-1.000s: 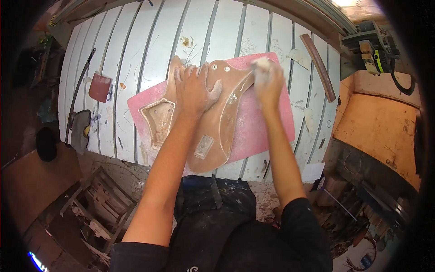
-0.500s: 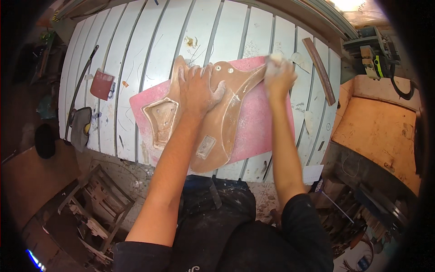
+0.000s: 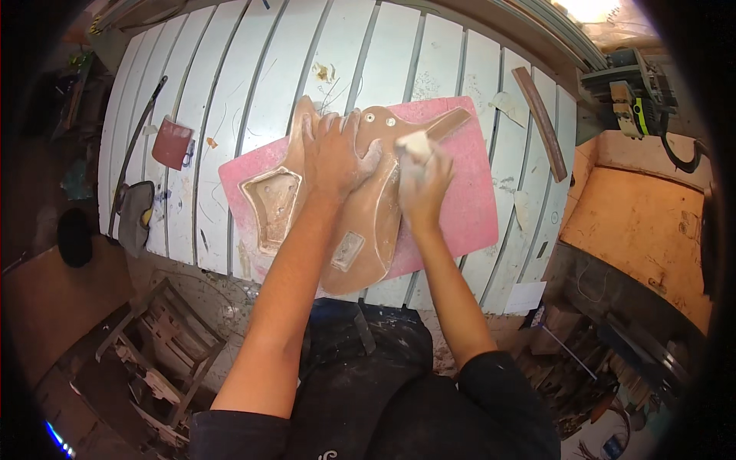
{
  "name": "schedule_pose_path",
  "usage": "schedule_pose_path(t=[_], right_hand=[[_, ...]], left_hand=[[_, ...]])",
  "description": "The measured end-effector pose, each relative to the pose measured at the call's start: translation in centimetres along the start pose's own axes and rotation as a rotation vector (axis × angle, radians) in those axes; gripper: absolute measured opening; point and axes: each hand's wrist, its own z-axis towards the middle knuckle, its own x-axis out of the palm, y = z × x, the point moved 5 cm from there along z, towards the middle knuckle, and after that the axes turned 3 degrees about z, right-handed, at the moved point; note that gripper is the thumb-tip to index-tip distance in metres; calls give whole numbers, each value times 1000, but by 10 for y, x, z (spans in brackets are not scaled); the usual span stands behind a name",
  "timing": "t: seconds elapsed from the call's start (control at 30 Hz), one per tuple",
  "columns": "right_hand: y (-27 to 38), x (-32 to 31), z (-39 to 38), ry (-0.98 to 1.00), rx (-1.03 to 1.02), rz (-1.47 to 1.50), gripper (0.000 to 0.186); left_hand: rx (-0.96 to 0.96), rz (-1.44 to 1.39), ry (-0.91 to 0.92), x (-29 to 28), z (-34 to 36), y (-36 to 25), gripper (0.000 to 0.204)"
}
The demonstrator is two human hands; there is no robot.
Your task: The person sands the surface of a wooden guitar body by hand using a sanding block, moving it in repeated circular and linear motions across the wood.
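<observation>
A brown guitar body (image 3: 363, 217) with pale dust along its curved edge lies flat on a pink mat (image 3: 464, 203). One large recess opens at its left, a smaller rectangular one near the front, and two small round holes sit near the far side. My left hand (image 3: 335, 153) rests on its upper middle, fingers spread and thumb out to the right. A pale sanding block (image 3: 415, 146) is gripped in my right hand (image 3: 426, 184), against the right edge of the body just below the far-right horn. That hand is somewhat blurred and whitened with dust.
White slats form the worktable (image 3: 337, 38). A red-brown sheet of sandpaper (image 3: 173, 144), a dark curved rod (image 3: 138, 146) and a grey cloth-like item (image 3: 138, 217) lie at left. A brown wooden strip (image 3: 540, 123) lies far right. A power tool (image 3: 632, 103) stands beyond.
My right hand has come back left and nearer with the sanding block, from the tip of the far-right horn to the inner curve. My left hand stays in place.
</observation>
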Motion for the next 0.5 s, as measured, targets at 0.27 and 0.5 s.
schedule_pose_path(t=[0.27, 0.5], right_hand=[[-73, -25, 86, -140, 265, 166, 26], [-44, -15, 16, 30, 138, 76, 25]], left_hand=[[31, -33, 13, 1, 3, -13, 74], [4, -19, 19, -3, 2, -4, 75]])
